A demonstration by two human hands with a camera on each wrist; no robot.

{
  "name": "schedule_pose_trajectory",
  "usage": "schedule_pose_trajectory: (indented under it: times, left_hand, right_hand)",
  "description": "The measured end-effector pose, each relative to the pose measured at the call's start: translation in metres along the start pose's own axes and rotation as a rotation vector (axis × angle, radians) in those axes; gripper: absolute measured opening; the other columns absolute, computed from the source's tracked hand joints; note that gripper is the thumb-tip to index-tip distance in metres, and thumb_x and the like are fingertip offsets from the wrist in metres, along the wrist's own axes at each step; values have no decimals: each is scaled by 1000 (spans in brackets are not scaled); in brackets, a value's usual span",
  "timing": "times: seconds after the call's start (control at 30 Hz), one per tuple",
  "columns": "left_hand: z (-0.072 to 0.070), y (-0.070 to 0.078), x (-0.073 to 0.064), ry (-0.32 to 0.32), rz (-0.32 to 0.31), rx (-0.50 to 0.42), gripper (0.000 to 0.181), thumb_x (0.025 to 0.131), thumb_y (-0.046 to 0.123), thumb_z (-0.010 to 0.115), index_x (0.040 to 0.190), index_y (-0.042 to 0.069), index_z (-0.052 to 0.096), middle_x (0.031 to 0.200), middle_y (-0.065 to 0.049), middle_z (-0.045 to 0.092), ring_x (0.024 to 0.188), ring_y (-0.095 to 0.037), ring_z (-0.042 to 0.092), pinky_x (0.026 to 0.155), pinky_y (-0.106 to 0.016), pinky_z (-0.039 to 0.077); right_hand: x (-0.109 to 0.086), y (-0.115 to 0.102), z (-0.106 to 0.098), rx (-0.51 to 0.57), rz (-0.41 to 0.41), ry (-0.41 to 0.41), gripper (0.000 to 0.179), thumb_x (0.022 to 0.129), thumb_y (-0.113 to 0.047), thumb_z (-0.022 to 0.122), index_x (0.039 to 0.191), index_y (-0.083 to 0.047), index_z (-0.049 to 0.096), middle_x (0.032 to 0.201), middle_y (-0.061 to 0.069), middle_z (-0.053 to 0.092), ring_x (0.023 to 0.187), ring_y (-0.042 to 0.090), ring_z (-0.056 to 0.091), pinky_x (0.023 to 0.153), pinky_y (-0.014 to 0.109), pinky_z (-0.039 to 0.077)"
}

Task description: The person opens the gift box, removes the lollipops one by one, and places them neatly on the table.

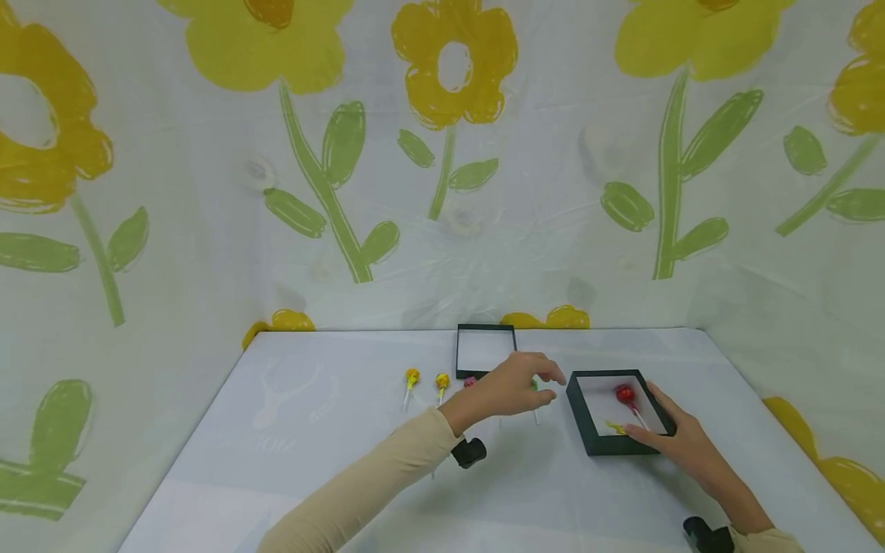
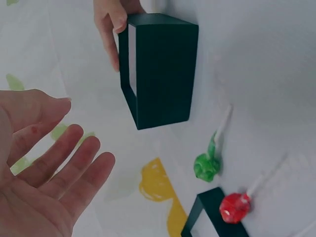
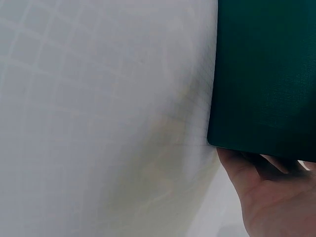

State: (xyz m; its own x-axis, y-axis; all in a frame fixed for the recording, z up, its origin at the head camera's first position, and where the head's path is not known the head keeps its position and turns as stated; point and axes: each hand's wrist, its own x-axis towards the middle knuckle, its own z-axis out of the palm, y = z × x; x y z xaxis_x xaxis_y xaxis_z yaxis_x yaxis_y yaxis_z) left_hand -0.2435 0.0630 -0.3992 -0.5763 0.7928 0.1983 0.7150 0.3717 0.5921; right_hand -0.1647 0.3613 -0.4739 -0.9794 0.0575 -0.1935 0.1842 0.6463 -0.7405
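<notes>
In the head view my right hand (image 1: 684, 444) grips the right side of a dark green box (image 1: 586, 421), thumb over the near rim and fingers along the outer wall. Inside the box lie a red lollipop (image 1: 625, 395) and a small yellow piece (image 1: 614, 427), partly covered by the thumb. My left hand (image 1: 508, 385) hovers left of the box with loosely bent fingers and nothing in them. The left wrist view shows the same left hand (image 2: 54, 168) apart from the box wall (image 2: 165, 74), near a green lollipop (image 2: 207, 167). Dark green box wall (image 3: 266, 74) fills the right wrist view's upper right.
Two yellow lollipops (image 1: 412, 377) lie to the left on the white table (image 1: 276, 430). A pink one (image 1: 469, 382) is partly behind the left hand. Farther back is a dark-rimmed lid or tray (image 1: 457, 349). A flower-printed cloth (image 1: 539, 192) hangs behind the table.
</notes>
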Motion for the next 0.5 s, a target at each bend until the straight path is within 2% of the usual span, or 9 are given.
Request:
schedule_pose_trajectory:
  times: [0.13,0.3,0.5]
  left_hand:
    - [5,4,9,-14,2,-4,21,90,10,62,109,12,69,103,6,63,97,-6,54,78,-10,44]
    - [10,8,19,-23,37,29,21,90,10,63,110,11,68,106,3,64,97,-3,55,78,-9,43]
    - [17,10,32,-48,34,42,20,90,11,63,109,14,68,106,6,63,97,-3,55,77,-6,41]
  right_hand:
    - [1,-2,1,-7,16,-4,98,86,-43,66,152,-18,-2,151,31,1,134,55,4,94,75,16]
    - [1,0,0,-10,21,-6,98,86,-43,65,152,-19,-3,151,31,1,134,55,4,95,75,17]
    - [2,2,1,4,9,-4,97,87,-42,65,152,-19,-2,152,31,3,134,55,5,94,75,17]
